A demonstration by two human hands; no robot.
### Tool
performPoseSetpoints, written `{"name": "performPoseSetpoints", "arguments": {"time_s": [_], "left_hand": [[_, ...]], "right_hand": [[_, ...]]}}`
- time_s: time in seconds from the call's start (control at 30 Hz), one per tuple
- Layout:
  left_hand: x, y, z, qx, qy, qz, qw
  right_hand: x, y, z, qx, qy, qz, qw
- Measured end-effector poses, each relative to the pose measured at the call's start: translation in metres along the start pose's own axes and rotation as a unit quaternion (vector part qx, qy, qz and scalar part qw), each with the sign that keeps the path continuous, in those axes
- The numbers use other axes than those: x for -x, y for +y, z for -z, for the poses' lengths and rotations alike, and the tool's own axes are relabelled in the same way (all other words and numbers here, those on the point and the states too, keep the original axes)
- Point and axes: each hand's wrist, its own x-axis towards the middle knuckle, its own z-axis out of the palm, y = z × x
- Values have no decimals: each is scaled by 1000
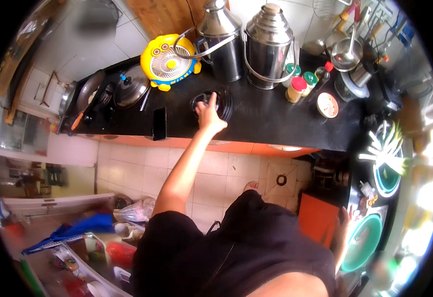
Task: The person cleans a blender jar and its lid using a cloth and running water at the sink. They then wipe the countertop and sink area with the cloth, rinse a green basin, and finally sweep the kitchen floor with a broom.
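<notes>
Right hand: the right hand [342, 226] beside the round teal basin [371, 236]; fingers partly extended; any hold cannot be told
Left hand: the left hand [209, 115] reaching over the counter; fingers spread, thumb out; whether it grips cannot be told
Under left hand: black, round, ringed object [229, 106] on the glossy black countertop [271, 121]; partly covered
Beside: flat black rectangular phone [159, 123], to the left
Behind: yellow-and-blue round-faced fan [171, 63]; two tall metal flasks [270, 52]
</notes>
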Motion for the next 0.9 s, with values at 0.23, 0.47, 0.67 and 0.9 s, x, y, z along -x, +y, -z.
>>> {"name": "performPoseSetpoints", "arguments": {"time_s": [0.23, 0.47, 0.67, 0.9], "left_hand": [[43, 17, 87, 717, -349, -85, 597], [67, 100, 106, 676, -322, -165, 642], [81, 183, 97, 650, -386, -254, 603], [123, 269, 42, 578, -465, -234, 628]], "right_hand": [[-10, -42, 8, -59, -26, -29, 997], [-9, -64, 18, -48, 2, -3, 999], [26, -56, 21, -58, 1, -80, 995], [72, -14, 33, -83, 15, -174, 981]]}}
